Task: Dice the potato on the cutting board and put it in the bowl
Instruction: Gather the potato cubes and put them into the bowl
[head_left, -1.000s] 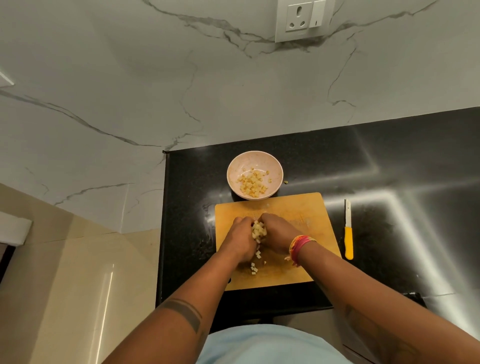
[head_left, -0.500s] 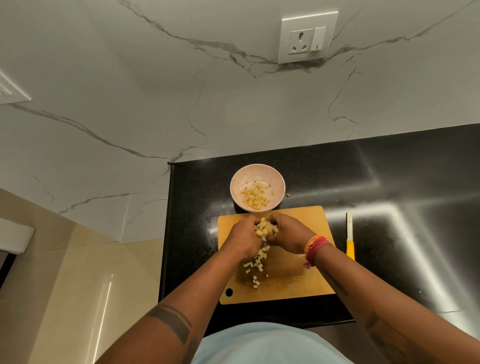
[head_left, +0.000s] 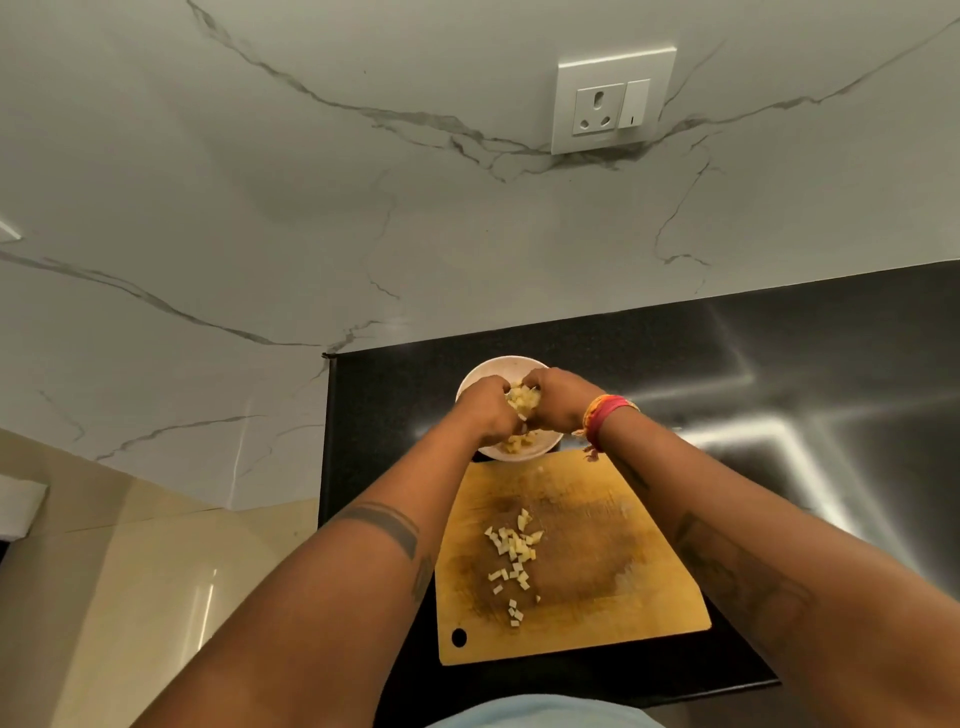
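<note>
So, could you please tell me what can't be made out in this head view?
- Bowl: most of its inside, covered by the left hand and right hand.
- Potato dice between the hands: how much they hold, hidden by the fingers.
- Knife: not in view; the right forearm may cover it.
- Cutting board: its right edge, partly behind that forearm.

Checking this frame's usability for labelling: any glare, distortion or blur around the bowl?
Head view: bright streaks of glare cross the black countertop; wide-angle bending curves the wall and counter edge; hands hide most of the bowl; the potato pieces on the cutting board look reasonably sharp.
</note>
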